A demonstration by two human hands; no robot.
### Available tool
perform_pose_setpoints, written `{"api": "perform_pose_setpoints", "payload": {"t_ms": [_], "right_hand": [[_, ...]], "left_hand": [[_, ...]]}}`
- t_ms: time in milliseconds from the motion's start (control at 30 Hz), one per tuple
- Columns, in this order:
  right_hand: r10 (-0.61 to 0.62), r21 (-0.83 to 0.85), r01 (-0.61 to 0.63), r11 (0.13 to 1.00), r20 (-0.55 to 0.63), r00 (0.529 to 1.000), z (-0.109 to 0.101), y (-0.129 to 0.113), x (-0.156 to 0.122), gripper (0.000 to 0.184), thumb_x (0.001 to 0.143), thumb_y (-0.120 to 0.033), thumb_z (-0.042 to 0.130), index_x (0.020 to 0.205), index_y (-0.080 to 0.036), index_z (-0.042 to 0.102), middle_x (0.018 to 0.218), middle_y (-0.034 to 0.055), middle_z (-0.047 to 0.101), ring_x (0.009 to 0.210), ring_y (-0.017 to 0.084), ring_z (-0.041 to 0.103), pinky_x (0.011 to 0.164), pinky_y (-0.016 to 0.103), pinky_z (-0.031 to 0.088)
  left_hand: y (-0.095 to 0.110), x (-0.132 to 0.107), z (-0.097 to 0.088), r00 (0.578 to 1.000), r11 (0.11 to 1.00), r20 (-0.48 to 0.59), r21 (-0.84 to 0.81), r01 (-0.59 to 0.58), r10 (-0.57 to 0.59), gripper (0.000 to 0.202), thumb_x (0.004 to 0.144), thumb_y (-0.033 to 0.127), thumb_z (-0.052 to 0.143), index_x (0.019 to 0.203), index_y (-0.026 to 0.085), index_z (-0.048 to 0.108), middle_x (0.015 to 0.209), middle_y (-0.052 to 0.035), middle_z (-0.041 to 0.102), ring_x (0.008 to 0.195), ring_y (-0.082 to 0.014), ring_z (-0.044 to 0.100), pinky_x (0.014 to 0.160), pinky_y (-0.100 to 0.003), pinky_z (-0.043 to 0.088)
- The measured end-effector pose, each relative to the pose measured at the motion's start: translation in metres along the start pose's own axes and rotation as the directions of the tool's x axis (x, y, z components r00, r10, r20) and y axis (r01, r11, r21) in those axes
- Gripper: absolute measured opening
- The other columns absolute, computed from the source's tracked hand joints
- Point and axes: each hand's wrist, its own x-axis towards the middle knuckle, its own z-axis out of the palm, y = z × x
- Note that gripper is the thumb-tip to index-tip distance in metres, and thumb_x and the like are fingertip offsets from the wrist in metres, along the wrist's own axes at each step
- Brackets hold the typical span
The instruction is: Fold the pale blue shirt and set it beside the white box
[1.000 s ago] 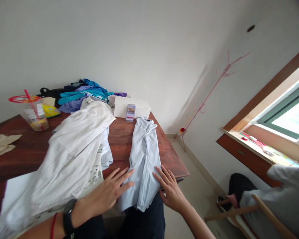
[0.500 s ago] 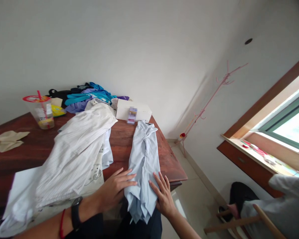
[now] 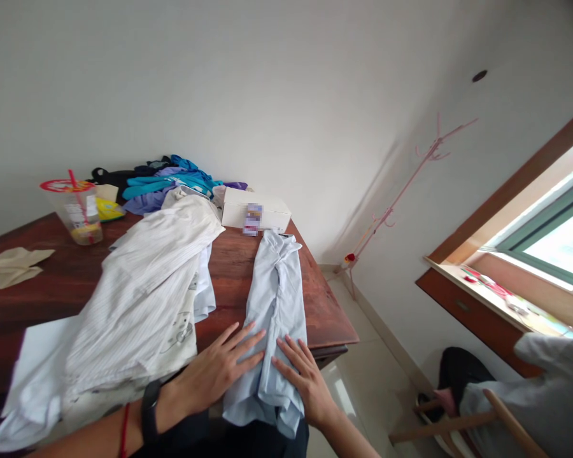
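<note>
A long, folded pale-blue cloth garment [image 3: 279, 286] lies at lower centre on the reddish-brown wooden table [image 3: 233, 267] — its near end overhanging the edge. The left hand [image 3: 214, 367] and right hand [image 3: 305, 380] rest on it, spread open, gripping nothing. Mid-frame, just beyond it, sits a white rectangular box [image 3: 279, 208]; left of centre, a white striped cloth garment [image 3: 143, 273].

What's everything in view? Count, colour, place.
garment: one, pale blue, table's right
striped garment: one, white, table's left
clothes pile: one, mixed, by wall
box: one, white, far edge
cup: one, clear, far left
packet: one, yellow, behind cup
crumpled sheet: one, beige, left
table: one, brown, foreground
coat stand: one, pink, corner
window: one, green, right
ledge: one, brown, under window
chair: one, tan, right
wristband: one, black, left wrist
left hand, right hand: two, on garment
</note>
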Motion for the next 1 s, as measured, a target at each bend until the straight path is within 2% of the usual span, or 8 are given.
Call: {"api": "perform_pose_setpoints", "payload": {"t_ms": [267,467,533,633,733,833,900,1000], "right_hand": [[0.124,0.339,-0.21,0.917,0.258,0.958,-0.054,-0.01,0.013,0.055,0.098,-0.046,0.06,0.15,-0.029,0.054,0.162,0.0118,0.041,0.153,0.03,0.032,0.125,0.058,0.022],[0.241,0.639,-0.28,0.716,0.151,0.959,-0.067,-0.016,0.027,0.044,0.1,-0.052,0.054,0.125,-0.022,0.074,0.126,0.0145,0.073,0.12,0.031,0.068,0.11,0.048,0.047],[0.399,0.715,-0.352,0.604,0.111,0.91,-0.06,-0.013,0.032,0.056,0.099,-0.063,0.049,0.106,-0.016,0.079,0.1,0.0133,0.078,0.093,0.029,0.073,0.091,0.041,0.057],[0.655,0.763,-0.511,0.395,0.155,0.739,-0.048,-0.002,0.042,0.065,0.09,-0.075,0.055,0.089,-0.013,0.077,0.085,0.0099,0.075,0.083,0.027,0.069,0.081,0.038,0.057],[0.755,0.809,-0.573,0.132,0.293,0.587,-0.041,0.006,0.052,0.064,0.082,-0.075,0.065,0.095,-0.013,0.075,0.094,0.0104,0.076,0.093,0.03,0.07,0.085,0.039,0.056],[0.78,0.835,-0.549,-0.03,0.363,0.509,-0.038,0.008,0.061,0.064,0.077,-0.073,0.071,0.1,-0.013,0.074,0.092,0.0106,0.076,0.091,0.031,0.071,0.08,0.039,0.057],[0.785,0.846,-0.532,-0.039,0.355,0.507,-0.037,0.01,0.067,0.063,0.076,-0.071,0.071,0.101,-0.013,0.073,0.092,0.0107,0.076,0.089,0.03,0.072,0.079,0.039,0.057],[0.812,0.806,-0.574,0.145,0.235,0.535,-0.045,0.015,0.076,0.06,0.081,-0.069,0.064,0.102,-0.013,0.07,0.093,0.0125,0.076,0.089,0.031,0.072,0.079,0.039,0.058]], "left_hand": [[-0.007,0.012,-0.01,0.984,0.907,0.073,-0.404,-0.118,0.161,0.074,0.095,0.037,0.065,0.162,0.031,0.033,0.16,-0.0109,0.045,0.144,-0.0334,0.048,0.123,-0.052,0.028],[-0.008,0.027,-0.026,0.988,0.648,0.153,-0.751,0.128,-0.018,0.052,0.108,0.052,0.031,0.123,0.025,0.073,0.119,-0.0054,0.076,0.12,-0.0263,0.066,0.116,-0.039,0.037],[-0.01,0.032,-0.032,0.963,0.507,0.228,-0.819,0.27,-0.145,0.065,0.107,0.059,0.027,0.099,0.019,0.077,0.09,-0.005,0.077,0.096,-0.0234,0.07,0.101,-0.032,0.047],[-0.016,0.04,-0.038,0.865,0.299,0.391,-0.824,0.482,-0.316,0.072,0.102,0.068,0.031,0.075,0.016,0.072,0.066,-0.0022,0.067,0.07,-0.0199,0.064,0.075,-0.027,0.051],[-0.025,0.049,-0.039,0.759,0.118,0.481,-0.807,0.579,-0.439,0.062,0.095,0.07,0.048,0.077,0.016,0.074,0.075,-0.0033,0.072,0.075,-0.0219,0.066,0.071,-0.027,0.051],[-0.036,0.056,-0.034,0.685,-0.031,0.523,-0.805,0.592,-0.507,0.054,0.089,0.066,0.058,0.094,0.016,0.077,0.098,-0.0074,0.079,0.097,-0.0288,0.071,0.083,-0.031,0.054],[-0.041,0.058,-0.026,0.707,-0.028,0.486,-0.833,0.553,-0.514,0.048,0.088,0.059,0.063,0.104,0.017,0.075,0.11,-0.0081,0.078,0.109,-0.0305,0.07,0.093,-0.035,0.054],[-0.045,0.057,-0.009,0.746,0.124,0.319,-0.873,0.471,-0.585,0.043,0.084,0.046,0.068,0.117,0.019,0.07,0.122,-0.0085,0.074,0.118,-0.0306,0.067,0.105,-0.039,0.049]]}}
